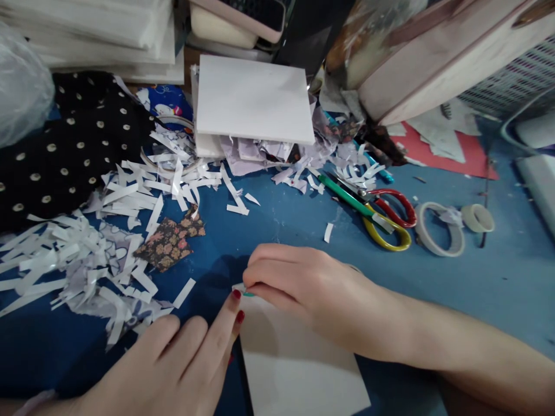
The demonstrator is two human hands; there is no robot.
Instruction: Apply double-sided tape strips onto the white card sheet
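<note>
No readable text or labels anywhere.

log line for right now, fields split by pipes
left hand: fingertips at white board's corner | right hand: at same corner | scissors: on blue table

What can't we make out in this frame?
All head view:
- Green bit: mostly covered by the right hand; what it is, unclear.
- White board: near end cut off by bottom edge, part under the right hand.
- Left hand: lower part cut off by bottom edge.
- Scraps under the upper card: the card hides them.
- Plastic bag: cut off by left edge.
</note>
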